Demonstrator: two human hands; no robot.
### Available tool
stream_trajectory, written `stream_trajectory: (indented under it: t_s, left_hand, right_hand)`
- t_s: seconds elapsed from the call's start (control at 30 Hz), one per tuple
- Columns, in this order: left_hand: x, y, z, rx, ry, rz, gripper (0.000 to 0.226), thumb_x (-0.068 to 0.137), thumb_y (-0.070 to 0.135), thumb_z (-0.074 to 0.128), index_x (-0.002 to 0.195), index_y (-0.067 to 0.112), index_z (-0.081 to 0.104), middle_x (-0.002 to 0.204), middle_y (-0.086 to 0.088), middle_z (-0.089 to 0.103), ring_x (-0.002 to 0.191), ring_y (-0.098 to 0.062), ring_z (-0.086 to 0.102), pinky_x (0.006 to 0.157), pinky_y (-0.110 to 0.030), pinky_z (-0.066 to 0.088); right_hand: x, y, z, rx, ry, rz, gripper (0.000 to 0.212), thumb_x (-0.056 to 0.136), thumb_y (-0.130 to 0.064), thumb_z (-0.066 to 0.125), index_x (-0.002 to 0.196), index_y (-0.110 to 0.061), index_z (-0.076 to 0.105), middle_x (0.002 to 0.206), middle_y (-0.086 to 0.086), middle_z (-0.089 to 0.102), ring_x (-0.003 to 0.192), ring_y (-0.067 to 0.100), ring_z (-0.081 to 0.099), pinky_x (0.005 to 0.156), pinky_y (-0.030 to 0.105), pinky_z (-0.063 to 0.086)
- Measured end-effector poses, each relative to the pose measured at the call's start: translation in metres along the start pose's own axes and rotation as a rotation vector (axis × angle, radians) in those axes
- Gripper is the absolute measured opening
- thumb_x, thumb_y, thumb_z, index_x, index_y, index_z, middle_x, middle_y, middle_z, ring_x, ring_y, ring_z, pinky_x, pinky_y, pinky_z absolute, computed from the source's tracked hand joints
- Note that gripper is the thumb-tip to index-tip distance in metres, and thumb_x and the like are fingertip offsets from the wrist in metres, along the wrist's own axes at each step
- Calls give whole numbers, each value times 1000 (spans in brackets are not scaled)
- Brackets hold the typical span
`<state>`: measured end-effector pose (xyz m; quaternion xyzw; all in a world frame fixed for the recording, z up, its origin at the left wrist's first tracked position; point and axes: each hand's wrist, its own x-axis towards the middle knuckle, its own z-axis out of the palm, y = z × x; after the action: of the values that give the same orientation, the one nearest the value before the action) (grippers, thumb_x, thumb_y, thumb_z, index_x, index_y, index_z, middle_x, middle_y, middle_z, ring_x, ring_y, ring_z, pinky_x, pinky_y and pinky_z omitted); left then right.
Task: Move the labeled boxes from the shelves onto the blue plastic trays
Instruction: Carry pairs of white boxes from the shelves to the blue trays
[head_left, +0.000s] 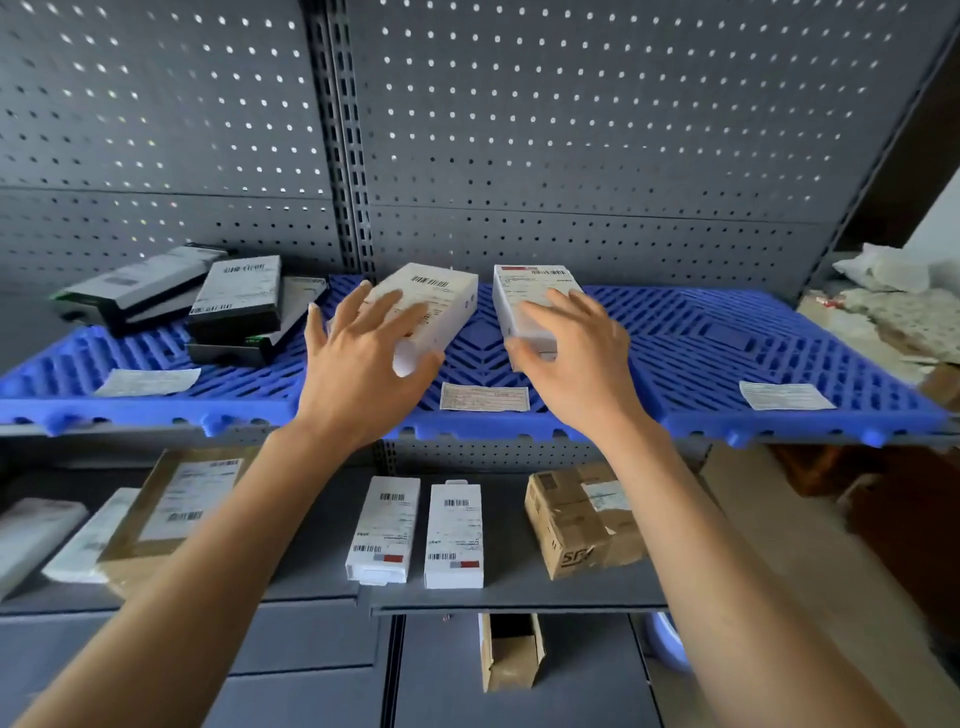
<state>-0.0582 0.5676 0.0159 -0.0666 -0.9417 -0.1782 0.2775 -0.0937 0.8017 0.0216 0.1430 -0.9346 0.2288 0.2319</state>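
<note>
Fingers (363, 306) spread, both hands over white boxes (436, 306).

Two white labeled boxes (431, 306) (530, 301) lying flat side by side on the middle blue tray (483, 358), barcodes up, dark boxes (234, 301) piled on the left tray (78, 374), two more white boxes (384, 525) (454, 535) and a brown carton (576, 519) flat on the grey shelf (514, 597) below

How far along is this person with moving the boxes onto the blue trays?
Partway. Done: a pile of dark boxes already lies on the blue trays. In hand: the left hand and right hand rest on two white boxes on the trays, fingers spread. Left: two white boxes and a brown carton on the shelf below.
</note>
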Motion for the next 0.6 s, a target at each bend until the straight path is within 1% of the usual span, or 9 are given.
stream_trajectory:
  t_s: [0.07,0.1,0.2,0.23,0.3,0.4,0.5,0.6]
  left_hand:
    - [-8,5,-2,-1,71,26,57,91,55,53,140,26,59,151,1,52,150,-24,30,118,-66,18]
    - [-12,7,-4,-3,94,34,56,91,53,54,139,25,59,149,2,54,148,-24,33,117,-64,23]
    - [-23,12,-12,-35,104,13,58,91,48,54,143,24,55,147,3,55,145,-23,38,114,-55,34]
    - [-27,12,-16,-51,105,-6,59,91,47,54,145,23,54,147,3,55,144,-22,39,112,-54,36]
    - [-35,13,-23,-65,107,-33,58,91,46,54,145,23,54,146,3,56,142,-22,41,109,-52,39]
    - [-48,10,-31,-67,92,-21,54,94,44,55,144,24,55,145,3,58,139,-22,45,108,-53,43]
    - [-57,8,-38,-83,70,-30,50,97,39,61,145,25,54,143,3,59,136,-23,48,104,-53,47]
    - [-70,7,-48,-99,60,-40,49,98,38,62,144,23,55,141,2,61,135,-22,48,105,-49,47]
  right_hand:
    - [-6,-2,-2,4,37,-39,50,97,-49,56,142,-29,55,154,-6,45,147,22,30,113,63,27]
    - [-10,-3,-2,8,48,-46,49,97,-47,57,143,-29,55,153,-7,46,147,22,31,113,64,26]
    - [-21,-3,-5,20,71,2,48,98,-40,59,144,-28,52,154,-7,43,151,21,23,118,67,10]
    - [-25,-3,-6,25,86,13,48,98,-38,59,144,-27,53,154,-6,43,151,21,21,117,67,8]
    - [-33,-2,-10,30,106,15,47,98,-36,59,144,-25,53,154,-4,44,151,23,23,118,67,10]
    - [-45,-3,-11,44,114,13,46,98,-35,60,142,-22,55,155,0,44,150,25,28,119,64,14]
    - [-57,-7,-11,64,146,4,43,98,-35,60,138,-19,60,149,2,50,146,26,35,117,64,19]
    - [-68,-16,-12,84,145,18,42,98,-33,60,137,-17,61,150,5,49,146,28,34,118,63,21]
